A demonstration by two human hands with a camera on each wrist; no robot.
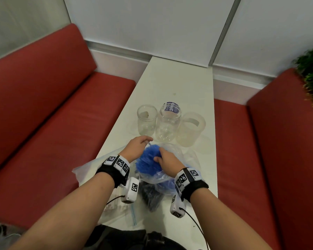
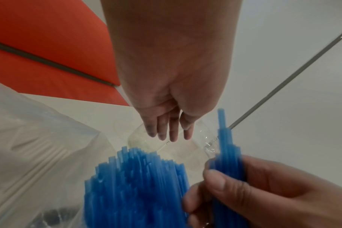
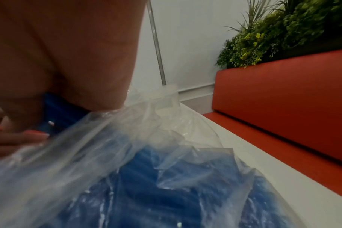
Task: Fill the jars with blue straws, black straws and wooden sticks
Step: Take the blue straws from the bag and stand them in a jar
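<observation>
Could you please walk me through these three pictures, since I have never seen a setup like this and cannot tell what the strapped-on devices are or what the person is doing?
No robot here: a person wears a camera on the head and one on each wrist, on the black bands with the checkered tags. The head view looks down at a white table between red benches. Three clear jars stand in a row, all empty. Nearer lies a clear plastic bag full of blue straws, with a darker bundle below it, probably the black straws. The left wrist view shows the left hand with straight fingers, holding nothing, while the right hand pinches a few blue straws. The right wrist view mostly shows the bag close up.
</observation>
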